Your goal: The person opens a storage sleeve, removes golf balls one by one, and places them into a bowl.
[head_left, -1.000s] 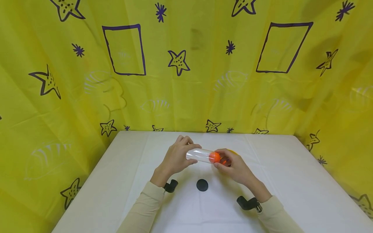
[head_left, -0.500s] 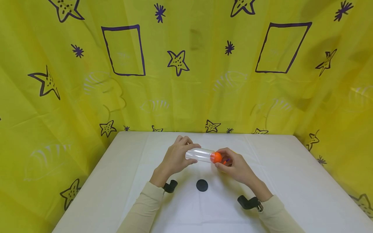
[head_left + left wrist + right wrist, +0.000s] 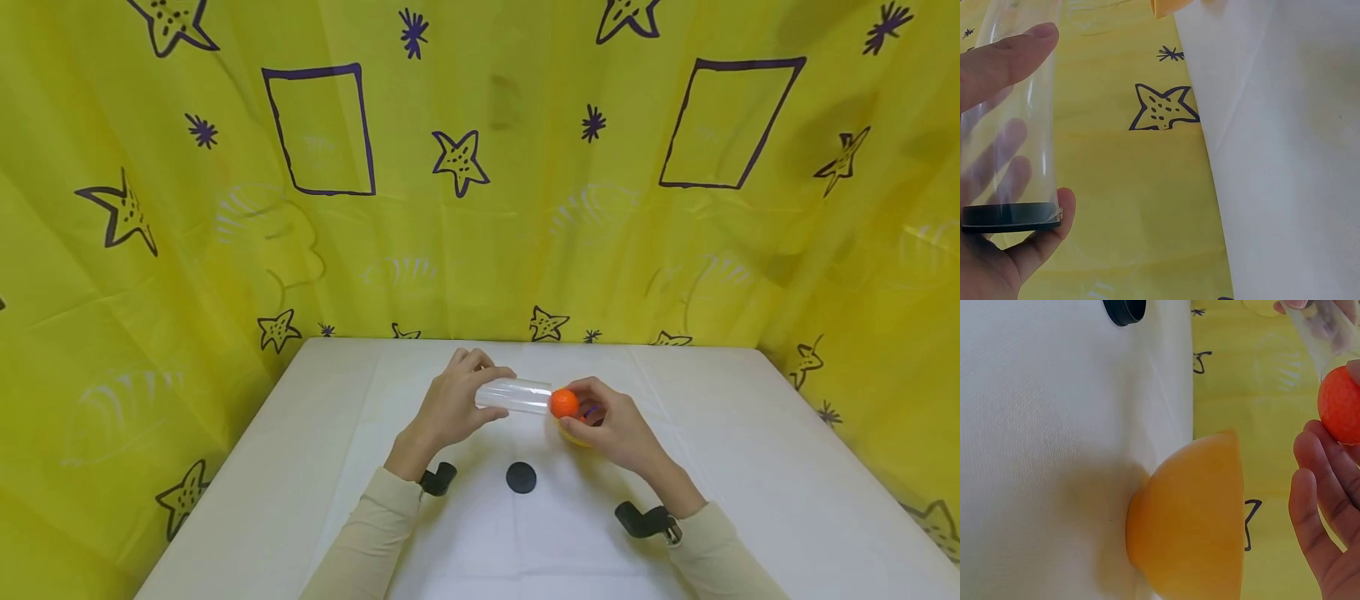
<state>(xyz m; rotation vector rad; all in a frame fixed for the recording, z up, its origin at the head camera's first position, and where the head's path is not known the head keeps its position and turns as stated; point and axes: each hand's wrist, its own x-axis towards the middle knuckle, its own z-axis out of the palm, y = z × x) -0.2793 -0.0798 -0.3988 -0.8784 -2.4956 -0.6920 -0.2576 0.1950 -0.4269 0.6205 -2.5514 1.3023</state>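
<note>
My left hand (image 3: 450, 402) grips a clear plastic tube (image 3: 517, 396) lying nearly level above the table. Its black bottom cap (image 3: 1011, 217) sits in the palm, and the wall looks see-through with nothing inside. At the tube's open right end, an orange ball (image 3: 564, 403) is pinched between the thumb and fingers of my right hand (image 3: 621, 433). The ball is outside the tube, right at its rim. Below the right hand stands a yellow bowl (image 3: 1188, 525), mostly hidden by that hand in the head view. Bits of orange and purple show between the fingers there.
A round black lid (image 3: 521, 477) lies on the white table (image 3: 375, 533), nearer to me than the tube. Yellow curtains (image 3: 450, 233) with drawn stars enclose the table at the back and sides. Black camera mounts (image 3: 641, 521) stick out from both wrists.
The orange ball has come out of the tube's open end, moving right with my right hand. Earlier it sat partly inside the tube. My left hand stays almost still.
</note>
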